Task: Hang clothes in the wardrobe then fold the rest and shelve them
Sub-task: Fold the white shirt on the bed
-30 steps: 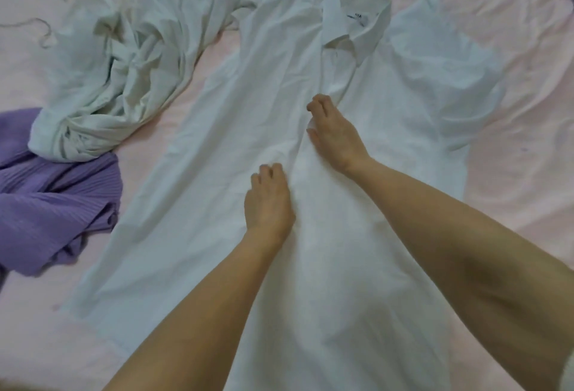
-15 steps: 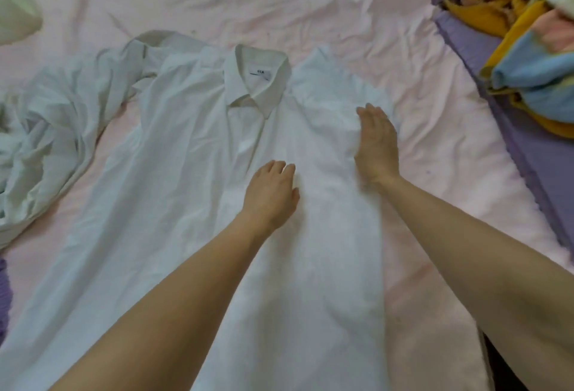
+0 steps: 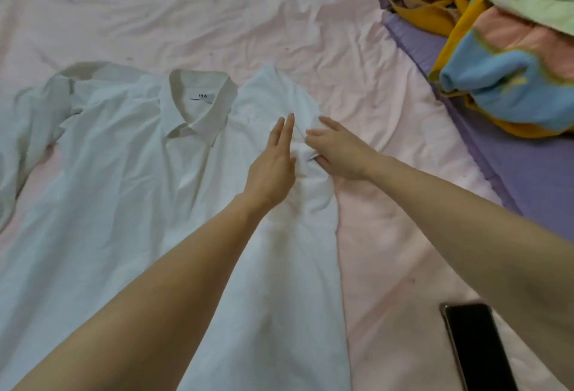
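Note:
A white collared shirt (image 3: 130,204) lies front-up and spread flat on the pink bedsheet (image 3: 248,17), collar towards the far side. My left hand (image 3: 273,163) rests on the shirt just below its right shoulder, fingers straight and together. My right hand (image 3: 338,151) is at the shirt's right edge, right beside the left hand. Its thumb is tucked under a small bunched fold of the fabric and its fingers reach over it, so it pinches the shirt there. The shirt's left sleeve area trails off crumpled at the left edge.
A pile of yellow, blue, peach and pale green clothes (image 3: 503,58) sits at the upper right on a purple blanket (image 3: 528,173). A black phone (image 3: 478,347) lies on the sheet at the lower right, under my right forearm.
The view has swung right across the bed. Both hands moved from the shirt's middle to its right shoulder; my right hand went from lying flat to pinching a fold at the edge.

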Demonstrator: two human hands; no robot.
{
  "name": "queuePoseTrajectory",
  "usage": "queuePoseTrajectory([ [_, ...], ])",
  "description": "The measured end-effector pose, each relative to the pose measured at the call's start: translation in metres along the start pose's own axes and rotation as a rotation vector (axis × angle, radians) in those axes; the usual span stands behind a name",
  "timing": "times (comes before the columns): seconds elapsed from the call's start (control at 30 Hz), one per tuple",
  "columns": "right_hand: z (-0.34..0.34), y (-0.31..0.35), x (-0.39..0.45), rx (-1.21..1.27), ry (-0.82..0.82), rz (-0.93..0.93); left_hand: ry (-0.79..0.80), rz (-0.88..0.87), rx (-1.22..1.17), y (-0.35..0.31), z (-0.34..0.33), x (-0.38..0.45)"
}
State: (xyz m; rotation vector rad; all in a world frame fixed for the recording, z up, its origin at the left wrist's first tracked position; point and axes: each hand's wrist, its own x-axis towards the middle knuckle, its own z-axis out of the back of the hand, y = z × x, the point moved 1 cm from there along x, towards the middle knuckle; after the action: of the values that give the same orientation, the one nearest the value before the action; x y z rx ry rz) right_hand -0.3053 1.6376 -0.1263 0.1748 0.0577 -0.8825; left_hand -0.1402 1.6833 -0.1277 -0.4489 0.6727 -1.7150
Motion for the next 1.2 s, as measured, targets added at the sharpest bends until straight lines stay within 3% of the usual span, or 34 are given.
queuePoseTrajectory([
  [0.07, 0.010, 0.014, -0.009, 0.070, -0.057, -0.029, 0.033, 0.017, 0.060, -0.002, 0.002, 0.012],
  [0.17, 0.032, 0.028, -0.021, -0.044, -0.061, -0.100, 0.149, -0.004, 0.237, 0.002, 0.001, 0.024],
  [0.23, 0.043, 0.024, -0.028, -0.028, 0.078, -0.143, 0.134, -0.032, 0.305, 0.003, -0.004, 0.030],
  [0.3, 0.044, 0.014, -0.035, 0.000, 0.317, -0.147, 0.087, 0.019, 0.372, 0.005, -0.005, 0.031],
  [0.4, 0.039, -0.012, -0.054, -0.287, 0.656, -0.087, 0.026, 0.159, 0.376, 0.001, -0.006, 0.031],
  [0.5, 0.037, -0.026, -0.073, -0.509, 0.656, 0.002, 0.018, 0.219, 0.301, -0.006, -0.012, 0.030],
  [0.6, 0.037, -0.016, -0.084, -0.442, 0.668, 0.067, 0.024, 0.250, 0.246, -0.011, -0.019, 0.033],
  [0.8, 0.066, -0.042, -0.114, -0.168, 1.043, -0.737, 0.008, 0.346, 0.184, -0.010, -0.028, 0.049],
  [0.87, 0.070, -0.052, -0.130, -0.170, 0.910, -0.792, -0.007, 0.357, 0.237, -0.015, -0.026, 0.051],
  [0.93, 0.063, -0.055, -0.143, -0.221, 0.521, -0.829, -0.013, 0.317, 0.352, -0.020, -0.024, 0.051],
  [1.0, 0.047, -0.054, -0.145, 0.010, 0.226, -0.884, -0.005, 0.205, 0.395, -0.025, -0.026, 0.054],
  [1.07, 0.028, -0.046, -0.130, 0.426, 0.134, -0.916, 0.081, 0.105, 0.383, -0.023, -0.030, 0.059],
  [1.1, 0.017, -0.040, -0.119, 0.515, 0.124, -0.898, 0.136, 0.082, 0.388, -0.021, -0.031, 0.063],
  [1.2, -0.007, -0.028, -0.088, 0.408, 0.077, -0.833, 0.229, 0.061, 0.479, -0.011, -0.027, 0.074],
])
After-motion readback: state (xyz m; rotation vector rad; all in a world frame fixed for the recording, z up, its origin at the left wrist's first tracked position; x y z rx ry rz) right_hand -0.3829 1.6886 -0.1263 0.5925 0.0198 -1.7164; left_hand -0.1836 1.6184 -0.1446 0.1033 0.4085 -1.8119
